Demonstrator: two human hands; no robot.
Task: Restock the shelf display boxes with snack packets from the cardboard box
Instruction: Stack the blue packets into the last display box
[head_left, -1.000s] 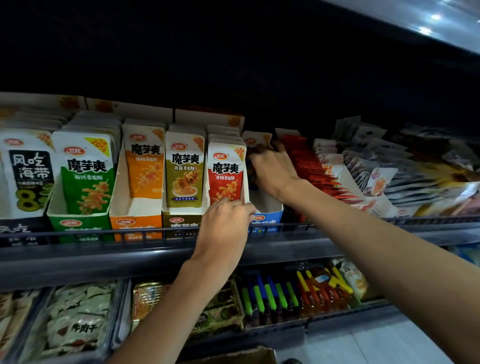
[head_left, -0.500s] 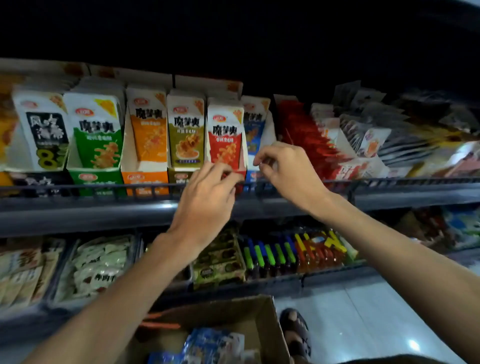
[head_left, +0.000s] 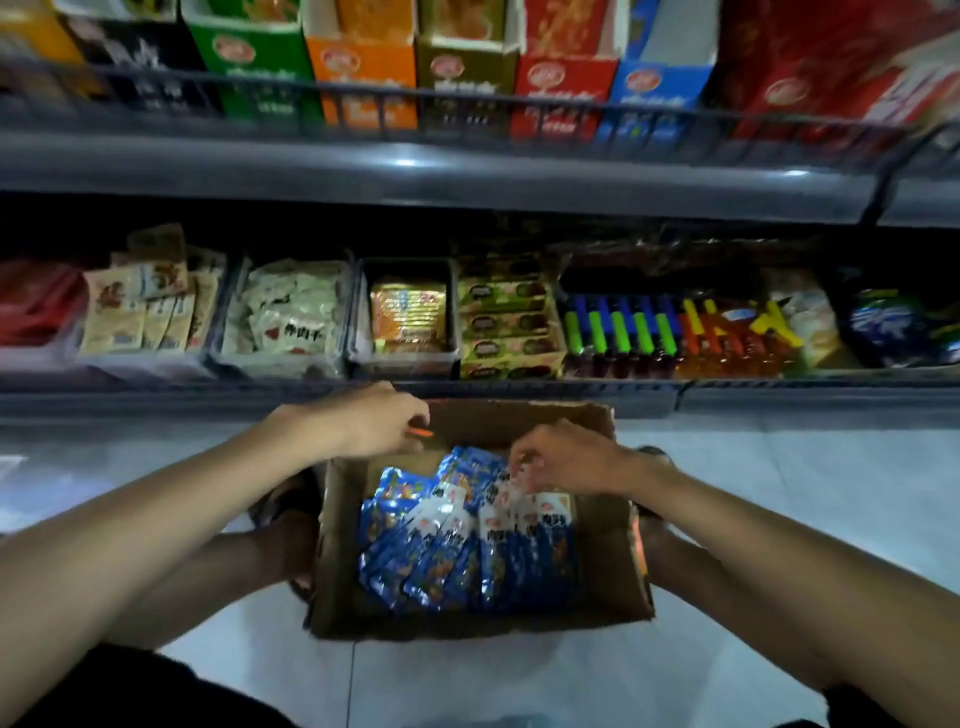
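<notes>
Right hand (head_left: 566, 460) reaches down into the cardboard box (head_left: 615, 551), fingers curled onto the top edges of the blue snack packets (head_left: 457, 556). I cannot tell whether a packet is already pinched. Left hand (head_left: 374, 423), to its left, hovers over the box's far corner with its fingers loosely curled and nothing visible in its grasp. Below the right hand, packets cover most of the box floor, so I judge that much stock remains to be moved. Above and beyond both hands, the blue display box (head_left: 655, 85) stands on the upper shelf (head_left: 467, 171). A pale inner wall shows above its front, which suggests free room. Current step, as I judge it: collect the next batch.
</notes>
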